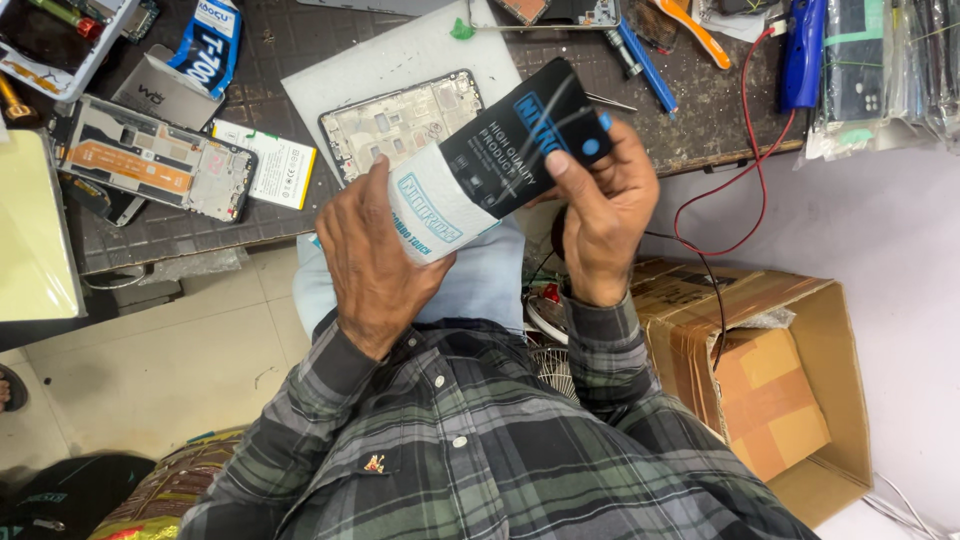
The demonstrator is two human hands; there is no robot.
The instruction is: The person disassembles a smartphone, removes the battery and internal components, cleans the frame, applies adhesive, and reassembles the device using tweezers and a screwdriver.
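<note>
Here, left hand [375,255] | right hand [600,215] | flat packet [490,165] above bench edge [200,245]

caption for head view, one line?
Both hands, left hand and right hand, hold a black-and-white flat package above a cluttered repair bench.

Mount: one camera worn on the head, no second view
Facing: steeply down over the plaid shirt [480,450] toward the workbench [300,40] at the far edge
Nearness: close, both hands fill the middle
Right side: cardboard box [800,400] on the floor
</note>
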